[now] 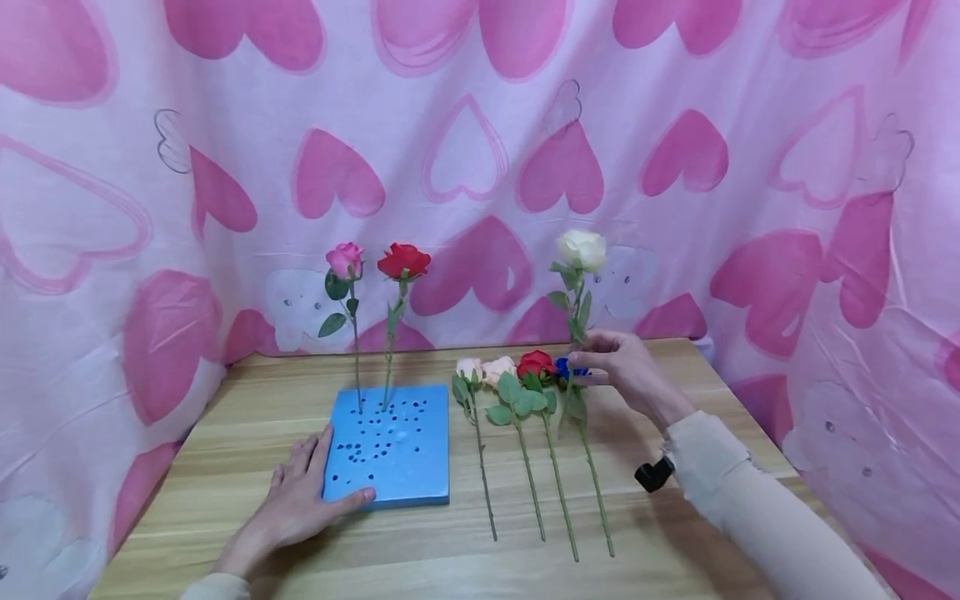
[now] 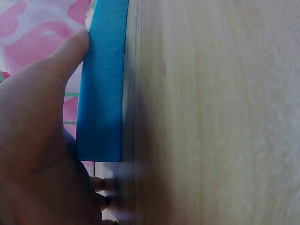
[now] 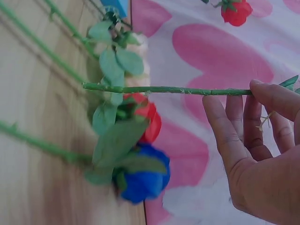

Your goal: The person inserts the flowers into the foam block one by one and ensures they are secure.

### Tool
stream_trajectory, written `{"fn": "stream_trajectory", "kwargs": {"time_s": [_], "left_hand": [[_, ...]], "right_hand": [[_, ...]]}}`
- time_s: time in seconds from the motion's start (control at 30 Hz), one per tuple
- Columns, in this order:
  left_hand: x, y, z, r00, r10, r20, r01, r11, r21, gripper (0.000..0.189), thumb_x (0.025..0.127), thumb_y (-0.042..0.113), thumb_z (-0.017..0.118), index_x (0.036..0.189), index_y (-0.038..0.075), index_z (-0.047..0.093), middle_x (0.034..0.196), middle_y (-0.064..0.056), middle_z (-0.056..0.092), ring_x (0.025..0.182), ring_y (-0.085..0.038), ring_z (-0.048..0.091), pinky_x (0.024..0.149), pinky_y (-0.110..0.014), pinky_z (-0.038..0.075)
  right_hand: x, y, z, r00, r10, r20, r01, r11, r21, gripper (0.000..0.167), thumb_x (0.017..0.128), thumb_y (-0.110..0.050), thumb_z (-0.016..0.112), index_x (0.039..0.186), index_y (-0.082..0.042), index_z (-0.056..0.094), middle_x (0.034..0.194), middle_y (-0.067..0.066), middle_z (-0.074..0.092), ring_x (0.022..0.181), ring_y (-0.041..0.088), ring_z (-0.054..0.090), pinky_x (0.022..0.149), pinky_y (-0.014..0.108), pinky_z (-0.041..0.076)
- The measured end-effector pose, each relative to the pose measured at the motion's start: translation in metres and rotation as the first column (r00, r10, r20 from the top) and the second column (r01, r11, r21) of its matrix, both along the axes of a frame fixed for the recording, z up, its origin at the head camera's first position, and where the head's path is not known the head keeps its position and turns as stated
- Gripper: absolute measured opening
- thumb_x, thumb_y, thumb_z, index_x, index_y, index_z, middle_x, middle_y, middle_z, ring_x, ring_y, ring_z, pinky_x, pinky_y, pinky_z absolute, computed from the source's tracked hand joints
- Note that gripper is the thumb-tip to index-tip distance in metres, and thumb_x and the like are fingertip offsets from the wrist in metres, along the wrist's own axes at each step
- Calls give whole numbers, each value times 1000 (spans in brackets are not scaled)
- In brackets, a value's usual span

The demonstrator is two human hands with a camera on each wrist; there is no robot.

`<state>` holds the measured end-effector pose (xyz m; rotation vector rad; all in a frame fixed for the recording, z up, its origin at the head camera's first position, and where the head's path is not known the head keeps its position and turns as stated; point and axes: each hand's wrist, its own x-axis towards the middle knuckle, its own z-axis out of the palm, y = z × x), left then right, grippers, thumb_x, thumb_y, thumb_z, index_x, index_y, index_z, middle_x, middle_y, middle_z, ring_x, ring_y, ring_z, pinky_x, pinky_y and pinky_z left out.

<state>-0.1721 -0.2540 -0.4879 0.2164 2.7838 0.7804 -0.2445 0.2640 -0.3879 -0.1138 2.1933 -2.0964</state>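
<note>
Pink-hearted fabric (image 1: 405,100) fills the upper part of the head view, behind a wood-grain table (image 1: 225,450). Right of centre, the right hand (image 1: 626,362) pinches the stem of a white rose (image 1: 581,250), holding it upright, bloom high against the fabric. In the right wrist view the stem's cut end is free, pointing left above the lying flowers.

Those flowers lie between the white rose and the blue block (image 1: 412,475) at centre left: a pale rose (image 1: 469,369), a peach rose (image 1: 498,371), a second red rose (image 1: 536,364) and, partly hidden by the right hand, a blue rose (image 3: 146,176). Their stems run toward the lower edge.

A pink rose (image 1: 345,260) and a red rose (image 1: 403,262) stand in the hole-dotted block, near its far edge. At lower left, the left hand (image 1: 296,483) rests along the block, thumb and fingers spread wide. A small black object (image 1: 654,473) sits beside the right sleeve (image 1: 750,492).
</note>
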Motion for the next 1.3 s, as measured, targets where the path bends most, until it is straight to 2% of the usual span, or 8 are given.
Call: {"fn": "stream_trajectory", "kwargs": {"time_s": [0.07, 0.2, 0.4, 0.57, 0.83, 1.0, 1.17, 1.3], "left_hand": [[0, 0, 0, 1000, 0, -1, 0, 1000, 0, 139, 92, 80, 73, 178, 4, -4, 178, -41, 3, 163, -66, -4, 123, -89, -4], [-1, -2, 0, 1000, 2, -5, -2, 1000, 2, 138, 92, 80, 73, 178, 4, -4, 178, -41, 4, 163, -66, -4, 123, -89, -3], [1, -7, 0, 1000, 14, -1, -14, 1000, 5, 138, 92, 80, 73, 178, 4, -5, 178, -42, 1, 163, -67, -5, 123, -88, -4], [3, -10, 0, 1000, 12, -19, -12, 1000, 7, 137, 93, 79, 73, 178, 3, -4, 178, -41, 4, 163, -67, -3, 123, -88, -4], [0, -6, -2, 1000, 7, -14, -7, 1000, -2, 138, 92, 81, 72, 178, 3, -4, 178, -40, 3, 163, -66, -2, 123, -88, -3], [0, -3, -1, 1000, 11, -11, -11, 1000, 11, 139, 91, 81, 73, 178, 3, -3, 179, -40, 4, 164, -65, -2, 124, -87, -3], [0, -1, -1, 1000, 14, -15, -13, 1000, 11, 139, 91, 81, 73, 178, 4, -2, 179, -38, 5, 164, -64, 0, 124, -88, -2], [0, 0, -1, 1000, 13, -24, -13, 1000, 10, 138, 90, 82, 73, 178, 4, -1, 179, -38, 7, 164, -65, 1, 124, -88, -1]], "right_hand": [[-5, -10, 3, 1000, 16, 3, -16, 1000, -19, 10, 102, -3, 79, 101, -7, 71, 109, 6, 73, 110, 26, 78, 105, 56, 63], [-15, -33, 11, 999, 39, 4, -39, 999, -26, 12, 102, -2, 79, 110, 2, 70, 114, 11, 74, 115, 34, 77, 105, 55, 63], [-28, -71, 18, 996, 88, -22, -88, 995, -40, 24, 104, -1, 77, 124, 9, 69, 120, 15, 74, 110, 27, 77, 103, 53, 64], [-36, -102, 17, 990, 133, -39, -135, 989, -66, 27, 105, -2, 76, 131, 4, 73, 124, 16, 75, 110, 27, 78, 103, 52, 64], [-49, -148, 14, 980, 185, -70, -191, 978, -89, 22, 107, -6, 76, 126, 4, 75, 126, 17, 75, 124, 41, 73, 103, 56, 63], [-55, -165, 13, 978, 197, -71, -204, 974, -101, 21, 107, -5, 75, 125, 5, 75, 128, 23, 74, 130, 50, 68, 103, 56, 63], [-57, -175, 10, 980, 192, -58, -198, 975, -105, 20, 107, -5, 75, 126, -1, 77, 124, 17, 77, 128, 46, 71, 105, 57, 63], [-59, -181, 5, 982, 181, -52, -187, 974, -128, 22, 106, -4, 76, 128, 0, 77, 120, 14, 80, 119, 38, 77, 106, 60, 61]]}}
